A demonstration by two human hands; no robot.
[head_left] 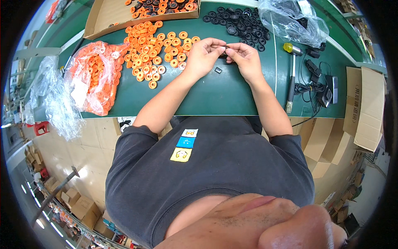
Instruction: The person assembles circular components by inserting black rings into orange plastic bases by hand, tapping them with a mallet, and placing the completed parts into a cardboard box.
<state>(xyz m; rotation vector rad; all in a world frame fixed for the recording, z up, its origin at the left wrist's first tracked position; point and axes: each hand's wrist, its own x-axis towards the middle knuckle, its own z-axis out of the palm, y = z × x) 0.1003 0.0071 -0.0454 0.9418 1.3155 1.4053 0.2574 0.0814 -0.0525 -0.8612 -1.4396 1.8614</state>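
Note:
My left hand and my right hand meet over the green table, thumbs and fingertips closed together. Pinched between them is a small black part, mostly covered by the fingers, so its exact shape is hidden. Just below the hands a small dark rectangular piece lies on the table. Loose orange wheel-shaped parts with pale centres spread to the left of my left hand, the nearest ones close to its wrist. Beyond my right hand lies a pile of black round parts.
A cardboard tray of orange and black parts stands at the far left. In front is a plastic bag of orange parts, beside crumpled clear plastic. At right lie a clear bag, a hammer, cabled black devices and a cardboard box.

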